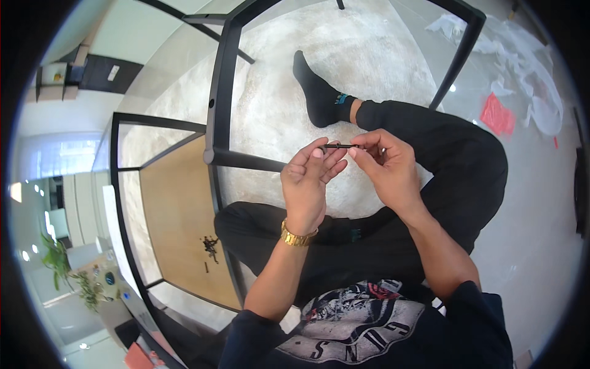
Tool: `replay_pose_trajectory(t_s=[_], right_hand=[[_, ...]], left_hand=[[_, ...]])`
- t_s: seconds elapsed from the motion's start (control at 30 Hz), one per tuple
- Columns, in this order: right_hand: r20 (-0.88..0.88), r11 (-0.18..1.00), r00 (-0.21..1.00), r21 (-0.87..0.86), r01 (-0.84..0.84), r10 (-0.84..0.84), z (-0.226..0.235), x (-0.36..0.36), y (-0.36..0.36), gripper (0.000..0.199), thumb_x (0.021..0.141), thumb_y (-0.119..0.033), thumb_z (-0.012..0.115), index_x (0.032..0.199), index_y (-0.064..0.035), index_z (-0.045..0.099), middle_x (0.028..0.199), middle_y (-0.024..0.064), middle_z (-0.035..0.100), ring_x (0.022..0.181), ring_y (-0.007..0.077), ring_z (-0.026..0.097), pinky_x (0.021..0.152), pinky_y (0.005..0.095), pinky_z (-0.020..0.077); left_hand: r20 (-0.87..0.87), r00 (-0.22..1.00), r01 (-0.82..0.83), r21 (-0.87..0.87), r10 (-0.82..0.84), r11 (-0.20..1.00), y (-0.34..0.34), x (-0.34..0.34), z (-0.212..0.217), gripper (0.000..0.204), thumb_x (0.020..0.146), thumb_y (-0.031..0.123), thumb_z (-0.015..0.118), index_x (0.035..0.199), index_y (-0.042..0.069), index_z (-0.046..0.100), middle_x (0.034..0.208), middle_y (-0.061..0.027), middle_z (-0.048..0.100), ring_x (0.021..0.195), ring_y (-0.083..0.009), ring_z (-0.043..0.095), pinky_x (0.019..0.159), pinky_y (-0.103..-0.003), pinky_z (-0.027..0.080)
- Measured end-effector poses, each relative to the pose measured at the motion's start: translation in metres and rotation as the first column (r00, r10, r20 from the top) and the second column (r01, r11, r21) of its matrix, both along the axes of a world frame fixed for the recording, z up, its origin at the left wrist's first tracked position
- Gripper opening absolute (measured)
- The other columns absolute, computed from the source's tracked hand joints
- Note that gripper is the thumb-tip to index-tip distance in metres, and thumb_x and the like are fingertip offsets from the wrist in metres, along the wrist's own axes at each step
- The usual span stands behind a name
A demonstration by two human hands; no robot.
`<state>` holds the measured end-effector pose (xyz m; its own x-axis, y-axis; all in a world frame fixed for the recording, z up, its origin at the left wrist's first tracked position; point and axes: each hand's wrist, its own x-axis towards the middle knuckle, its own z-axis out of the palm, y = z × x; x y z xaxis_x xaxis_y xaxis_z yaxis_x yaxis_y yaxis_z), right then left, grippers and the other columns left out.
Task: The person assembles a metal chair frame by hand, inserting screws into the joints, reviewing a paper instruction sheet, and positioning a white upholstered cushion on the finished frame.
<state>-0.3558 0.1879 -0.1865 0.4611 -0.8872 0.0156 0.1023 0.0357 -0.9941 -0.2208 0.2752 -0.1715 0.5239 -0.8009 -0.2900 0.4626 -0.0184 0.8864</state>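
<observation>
I sit on a pale shaggy rug with my legs in black trousers and a black sock (pixel 316 92). Between the fingertips of both hands I hold a thin black screw (pixel 339 146) level in front of me. My left hand (pixel 307 181), with a gold watch at the wrist, pinches its left end. My right hand (pixel 387 169) pinches its right end. A black metal frame (pixel 221 92) stands just left of my hands, its lower bar passing behind my left hand.
A light wooden panel (pixel 175 215) lies inside the black frame at left, with a small pile of black screws (pixel 210 246) on it. White plastic wrapping (pixel 528 86) and a red bag (pixel 496 115) lie on the glossy floor at right. A potted plant (pixel 67 270) stands far left.
</observation>
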Motion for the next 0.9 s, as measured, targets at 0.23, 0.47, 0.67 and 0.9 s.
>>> replay_pose_trajectory(t_s=[0.23,0.47,0.67,0.9], right_hand=[[0.003,0.999,0.999,-0.035,0.032,-0.032,0.008,-0.006,0.001,0.011,0.084,-0.004,0.073,0.094,0.0003,0.071,0.080,0.0040,0.070,0.061,0.0058,0.052,0.053,0.0232,0.0388],[-0.035,0.994,0.998,-0.093,0.051,-0.054,0.009,-0.013,-0.001,0.007,0.081,-0.002,0.072,0.085,0.0011,0.066,0.076,0.0069,0.068,0.057,0.0105,0.052,0.051,0.0270,0.0395],[-0.047,0.989,0.997,-0.138,0.051,-0.058,0.010,-0.012,0.000,0.006,0.080,-0.001,0.070,0.083,0.0012,0.065,0.072,0.0063,0.065,0.054,0.0114,0.048,0.050,0.0287,0.0370],[-0.082,0.991,0.996,-0.128,0.031,-0.041,0.008,-0.007,0.007,0.008,0.081,-0.001,0.073,0.086,0.0018,0.067,0.073,0.0074,0.066,0.054,0.0124,0.050,0.050,0.0289,0.0375]], left_hand=[[0.095,0.995,0.023,-0.059,-0.017,0.998,-0.009,-0.015,0.004,0.033,0.106,0.012,0.054,0.131,-0.009,0.055,0.120,-0.0232,0.068,0.106,-0.0268,0.071,0.095,-0.041,0.060],[0.364,0.931,-0.023,-0.034,0.034,0.999,-0.017,-0.023,0.003,0.031,0.104,0.007,0.057,0.128,-0.012,0.058,0.120,-0.0228,0.068,0.110,-0.0275,0.070,0.092,-0.038,0.062],[0.518,0.852,-0.079,-0.014,0.075,0.997,-0.018,-0.028,0.003,0.029,0.102,0.001,0.057,0.128,-0.012,0.059,0.122,-0.0227,0.068,0.115,-0.0279,0.068,0.092,-0.036,0.062],[0.634,0.772,-0.058,0.002,0.044,0.998,-0.009,-0.024,-0.003,0.030,0.102,-0.002,0.055,0.131,-0.009,0.061,0.127,-0.0211,0.067,0.116,-0.0234,0.067,0.097,-0.033,0.058]])
